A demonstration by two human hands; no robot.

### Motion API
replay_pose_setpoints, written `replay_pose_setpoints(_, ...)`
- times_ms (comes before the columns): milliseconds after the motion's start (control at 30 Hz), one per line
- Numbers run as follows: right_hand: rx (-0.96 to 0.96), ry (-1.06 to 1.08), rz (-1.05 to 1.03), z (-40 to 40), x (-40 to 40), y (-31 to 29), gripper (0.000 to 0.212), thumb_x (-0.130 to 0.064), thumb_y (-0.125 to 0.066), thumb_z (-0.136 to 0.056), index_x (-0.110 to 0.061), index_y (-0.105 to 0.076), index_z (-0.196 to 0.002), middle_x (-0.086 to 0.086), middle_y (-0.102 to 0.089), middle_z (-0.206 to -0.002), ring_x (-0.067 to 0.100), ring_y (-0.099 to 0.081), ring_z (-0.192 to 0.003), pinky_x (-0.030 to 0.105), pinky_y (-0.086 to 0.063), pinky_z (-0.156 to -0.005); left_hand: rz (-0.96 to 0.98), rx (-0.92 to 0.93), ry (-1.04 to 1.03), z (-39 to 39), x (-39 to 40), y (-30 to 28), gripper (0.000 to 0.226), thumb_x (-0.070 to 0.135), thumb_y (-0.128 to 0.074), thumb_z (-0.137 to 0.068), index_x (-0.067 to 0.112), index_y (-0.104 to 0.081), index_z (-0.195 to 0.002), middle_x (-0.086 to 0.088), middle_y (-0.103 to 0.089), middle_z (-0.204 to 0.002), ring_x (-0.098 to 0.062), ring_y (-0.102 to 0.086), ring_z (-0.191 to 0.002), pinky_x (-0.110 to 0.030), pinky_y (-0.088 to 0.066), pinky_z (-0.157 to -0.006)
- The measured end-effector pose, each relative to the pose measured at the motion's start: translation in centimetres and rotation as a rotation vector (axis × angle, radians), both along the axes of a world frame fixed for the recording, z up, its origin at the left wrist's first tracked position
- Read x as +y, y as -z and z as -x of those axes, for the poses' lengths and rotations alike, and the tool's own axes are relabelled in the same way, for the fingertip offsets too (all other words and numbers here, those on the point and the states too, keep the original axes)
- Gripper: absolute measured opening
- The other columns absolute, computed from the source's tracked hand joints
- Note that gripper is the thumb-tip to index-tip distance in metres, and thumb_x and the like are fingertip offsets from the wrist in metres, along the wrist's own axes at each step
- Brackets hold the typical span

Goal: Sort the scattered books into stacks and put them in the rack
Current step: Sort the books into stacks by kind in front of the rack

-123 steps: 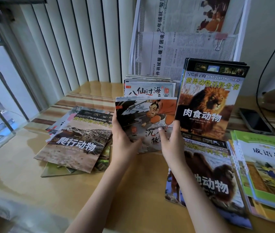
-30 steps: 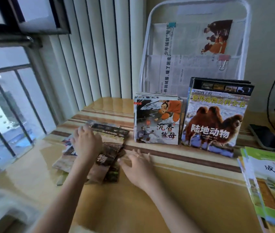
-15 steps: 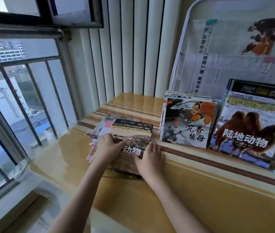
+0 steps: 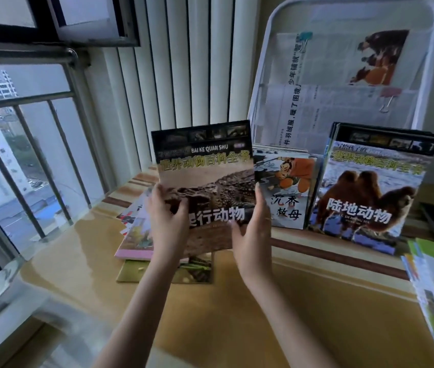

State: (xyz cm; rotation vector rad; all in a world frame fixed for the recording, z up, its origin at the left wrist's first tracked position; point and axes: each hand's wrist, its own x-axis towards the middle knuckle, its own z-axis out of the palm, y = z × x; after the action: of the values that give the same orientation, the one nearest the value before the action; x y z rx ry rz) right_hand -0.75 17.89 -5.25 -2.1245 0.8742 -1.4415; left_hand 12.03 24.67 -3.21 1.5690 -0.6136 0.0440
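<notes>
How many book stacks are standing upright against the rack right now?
2. The comic stack stands at the rack's foot, partly behind the reptile book that both hands lift; the camel-cover stack stands right beside it. How many books each holds cannot be seen.

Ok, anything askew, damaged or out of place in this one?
Only the leftover pile on the table at left: its books lie fanned at different angles, edges not aligned. The crocodile book is held upright by the left hand and right hand. Nothing looks damaged or spilled.
</notes>
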Motion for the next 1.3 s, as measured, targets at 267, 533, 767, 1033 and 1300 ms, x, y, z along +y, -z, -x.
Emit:
replay_pose_setpoints(267,-0.327,0.499,0.063,11.8,-9.2,-2.5,0.068,0.01,-0.056,-0.085,-0.008,-0.026,-0.143,0.014,-0.033,-0.148,0.012,-0.029,-0.134,-0.001,-0.02,-0.101,-0.012,-0.342,0.519,14.5,-11.2,-1.5,0.089,-0.003,-0.053,-0.088,0.009,0.01,-0.149,0.017,-0.009,-0.146,0.007,-0.01,-0.133,-0.006,-0.011,-0.108)
replay_pose_setpoints(533,-0.006,0.675,-0.093,16.1,-16.2,3.4,0.089,0.006,-0.052,-0.088,-0.033,-0.001,-0.15,0.004,0.002,-0.159,0.032,0.003,-0.145,0.054,-0.018,-0.113,-0.302,-0.63,0.587,20.3,-20.9,3.9,0.092,0.037,-0.043,-0.087,0.003,0.02,-0.144,-0.013,0.03,-0.15,-0.032,0.024,-0.141,-0.045,0.003,-0.118)
replay_pose_setpoints(767,0.183,0.562,-0.087,16.2,-17.4,4.6,0.092,0.009,-0.055,-0.083,-0.038,-0.011,-0.149,0.0,-0.004,-0.158,0.032,-0.004,-0.145,0.055,-0.028,-0.11,-0.326,-0.825,0.397,20.2,-22.1,6.7,0.099,0.015,-0.063,-0.082,0.023,0.007,-0.151,-0.011,0.026,-0.155,-0.034,0.019,-0.143,-0.048,0.003,-0.113)
replay_pose_setpoints(1033,0.209,0.566,-0.068,15.5,-16.7,4.2,0.087,-0.008,-0.071,-0.078,-0.03,-0.024,-0.148,0.009,-0.008,-0.158,0.039,-0.007,-0.144,0.051,-0.016,-0.114,-0.417,-0.82,0.38,20.3,-21.2,6.7,0.072,0.022,-0.045,-0.093,0.006,-0.005,-0.151,-0.018,0.014,-0.156,-0.032,0.018,-0.144,-0.047,-0.007,-0.118)
replay_pose_setpoints(1300,-0.025,0.403,0.209,11.8,-11.9,1.7,0.027,-0.001,-0.059,-0.085,-0.008,-0.06,-0.112,0.013,-0.056,-0.124,0.029,-0.047,-0.121,0.052,-0.036,-0.103,-0.251,-0.911,0.311,16.5,-14.4,4.1,0.046,0.023,-0.038,-0.091,0.003,-0.051,-0.13,-0.021,-0.045,-0.137,-0.033,-0.037,-0.128,-0.04,-0.034,-0.107)
